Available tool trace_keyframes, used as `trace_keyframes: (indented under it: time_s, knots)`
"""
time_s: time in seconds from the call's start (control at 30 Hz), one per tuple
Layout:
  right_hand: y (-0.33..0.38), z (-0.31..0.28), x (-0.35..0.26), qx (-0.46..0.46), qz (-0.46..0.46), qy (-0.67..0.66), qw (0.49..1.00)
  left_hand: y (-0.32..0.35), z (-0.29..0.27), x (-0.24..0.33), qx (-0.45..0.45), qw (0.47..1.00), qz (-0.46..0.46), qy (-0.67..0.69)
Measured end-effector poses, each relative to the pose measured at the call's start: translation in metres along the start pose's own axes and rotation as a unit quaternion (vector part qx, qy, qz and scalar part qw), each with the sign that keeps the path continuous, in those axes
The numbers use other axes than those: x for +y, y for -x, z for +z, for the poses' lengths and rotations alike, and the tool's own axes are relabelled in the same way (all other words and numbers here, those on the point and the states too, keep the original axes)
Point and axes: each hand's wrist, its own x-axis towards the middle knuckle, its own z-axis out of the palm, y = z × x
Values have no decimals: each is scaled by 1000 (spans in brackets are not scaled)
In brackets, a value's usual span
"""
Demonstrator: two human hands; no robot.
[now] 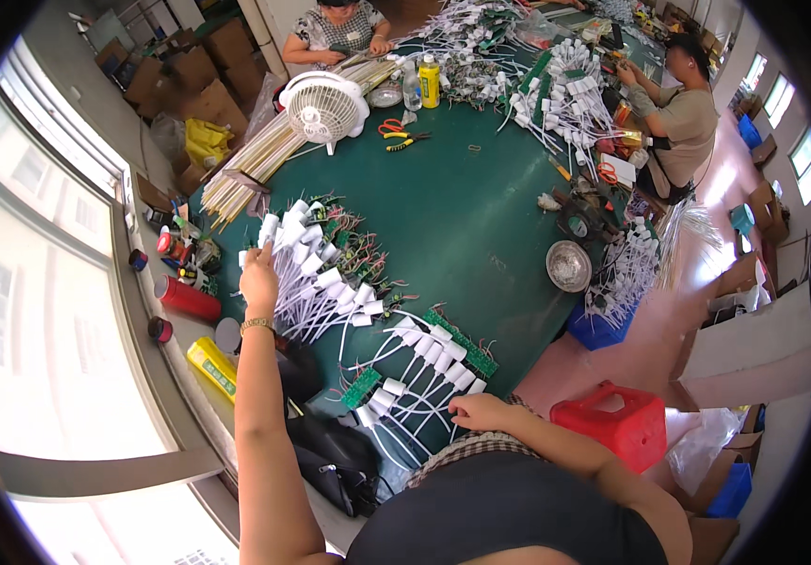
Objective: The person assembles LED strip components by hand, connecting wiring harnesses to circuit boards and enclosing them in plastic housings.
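Note:
My left hand (258, 280) reaches to the left end of a long row of white cables with white cylindrical ends (328, 280). Its fingers are closed around one white cylindrical piece (269, 229). Green circuit boards with thin coloured wires (358, 247) lie along the far side of that row. Close to my body, more white cables (433, 363) are joined to green board strips (462, 341). My right hand (478, 411) rests at their near right edge with its fingers curled; whatever may be in them is hidden.
On the green table (462, 207) are a white fan (328, 108), long thin rods (259, 167), pliers (405, 142), a yellow bottle (429, 82) and a metal bowl (568, 266). A red jerrycan (612, 424) stands to my right. Two people work at the far side.

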Motion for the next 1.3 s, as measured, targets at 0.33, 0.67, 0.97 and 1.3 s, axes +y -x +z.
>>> trace_keyframes:
  time_s: [0.33, 0.67, 0.97, 1.3]
  knots:
    - [-15, 18, -1, -105, -47, 81, 990, 46, -27, 14, -70, 977, -102, -174]
    - [-19, 16, -12, -93, -24, 81, 992, 171, -32, 112, -479, 866, -135, -43]
    - [-22, 16, -24, 113, -96, -216, 965, 240, -27, 102, -256, 926, -175, 217]
    - [-56, -6, -60, -15, -158, -422, 893, 218, -110, 163, -143, 854, -76, 494]
